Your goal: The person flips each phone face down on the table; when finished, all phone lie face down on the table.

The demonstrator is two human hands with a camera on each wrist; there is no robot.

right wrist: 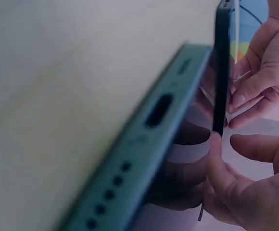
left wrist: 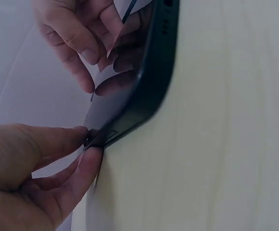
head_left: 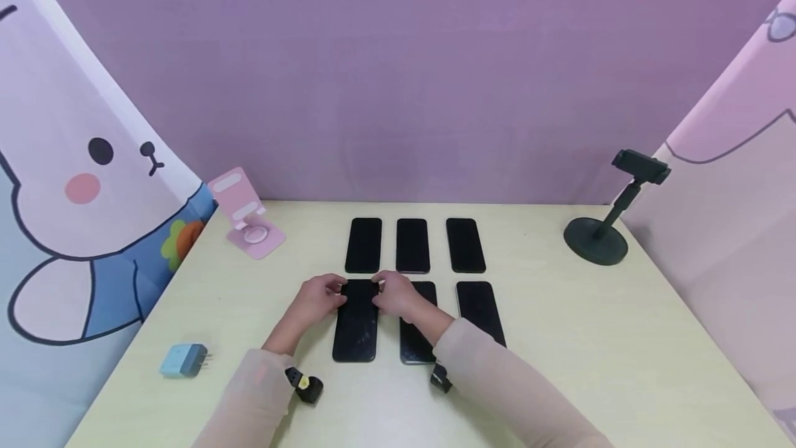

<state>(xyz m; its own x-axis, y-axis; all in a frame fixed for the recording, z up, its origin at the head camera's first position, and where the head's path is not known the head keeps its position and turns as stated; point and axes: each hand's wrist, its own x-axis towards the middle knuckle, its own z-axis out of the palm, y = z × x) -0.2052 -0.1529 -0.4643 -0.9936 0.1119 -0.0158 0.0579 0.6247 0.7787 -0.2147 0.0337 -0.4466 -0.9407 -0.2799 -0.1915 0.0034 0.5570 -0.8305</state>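
Note:
Six black smartphones lie on the table in two rows in the head view. At the front left one, a smartphone (head_left: 356,330) with smudges on its dark screen, both hands are at work. My left hand (head_left: 314,303) pinches its left edge near the far end, thumb and finger together in the left wrist view. Across from it, my right hand (head_left: 396,296) holds the right edge near the far corner. That arm passes over the middle front phone (head_left: 415,344) and partly hides it. In the right wrist view, a phone's bottom edge (right wrist: 154,120) with charging port and speaker holes looms close.
Behind stand three phones (head_left: 363,246) in a row; another (head_left: 481,310) lies front right. A pink folding phone stand (head_left: 256,237) is back left, a black round-based stand (head_left: 595,240) back right. A blue charger plug (head_left: 183,360) lies front left. Purple cloth (head_left: 410,88) hangs behind.

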